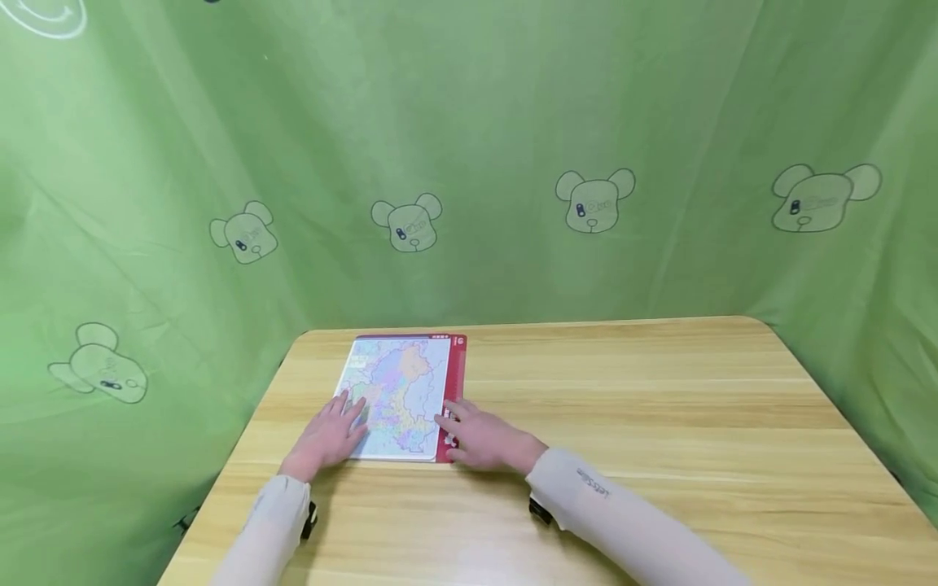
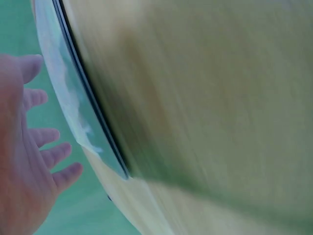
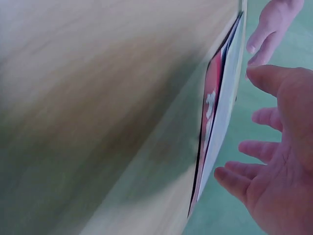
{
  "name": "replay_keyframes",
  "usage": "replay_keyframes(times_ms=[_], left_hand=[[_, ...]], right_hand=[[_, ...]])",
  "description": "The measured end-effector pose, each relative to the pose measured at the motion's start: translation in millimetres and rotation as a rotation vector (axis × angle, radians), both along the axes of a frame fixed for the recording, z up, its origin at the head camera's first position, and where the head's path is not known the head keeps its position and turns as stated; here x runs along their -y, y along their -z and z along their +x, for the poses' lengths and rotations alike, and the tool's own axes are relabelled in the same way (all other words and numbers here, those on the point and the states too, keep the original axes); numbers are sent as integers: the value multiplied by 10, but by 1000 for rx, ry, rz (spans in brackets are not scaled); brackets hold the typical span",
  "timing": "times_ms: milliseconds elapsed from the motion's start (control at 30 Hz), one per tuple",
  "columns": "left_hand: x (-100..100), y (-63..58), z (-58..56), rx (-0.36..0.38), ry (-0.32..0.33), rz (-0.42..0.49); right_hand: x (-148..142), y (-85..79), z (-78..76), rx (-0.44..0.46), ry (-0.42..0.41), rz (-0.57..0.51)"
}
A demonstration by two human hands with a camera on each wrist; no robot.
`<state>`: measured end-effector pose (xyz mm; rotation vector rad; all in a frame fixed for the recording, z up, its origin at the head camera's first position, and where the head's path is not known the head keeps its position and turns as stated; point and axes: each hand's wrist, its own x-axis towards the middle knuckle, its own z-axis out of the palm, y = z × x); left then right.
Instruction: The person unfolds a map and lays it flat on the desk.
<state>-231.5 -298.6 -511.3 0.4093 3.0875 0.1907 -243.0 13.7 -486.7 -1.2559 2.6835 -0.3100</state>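
A thin map sheet (image 1: 403, 382) with pastel regions lies flat on the wooden table. Under it, a red board (image 1: 457, 370) shows as a strip along the right and far edges. My left hand (image 1: 330, 431) spreads its fingers over the map's near left edge. Over the red strip at the near right is my right hand (image 1: 484, 437), fingers extended toward the map. Seen from the left wrist, the left hand (image 2: 27, 152) has its fingers apart and holds nothing. In the right wrist view, the right hand (image 3: 281, 156) has slightly bent, spread fingers beside the red strip (image 3: 211, 98).
The wooden table (image 1: 645, 423) extends well to the right of the map. A green curtain (image 1: 498, 146) with bear-head drawings hangs behind it and along both sides.
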Motion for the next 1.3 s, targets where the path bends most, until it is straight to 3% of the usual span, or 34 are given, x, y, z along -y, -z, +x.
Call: replay_keyframes(times_ms=[367, 800, 1300], left_hand=[[86, 4, 10, 53, 14, 37], [94, 41, 40, 134, 15, 2], [40, 61, 20, 139, 65, -25]], right_hand=[[229, 114, -29, -7, -63, 69], [284, 189, -48, -38, -103, 110], [192, 242, -78, -20, -99, 142]])
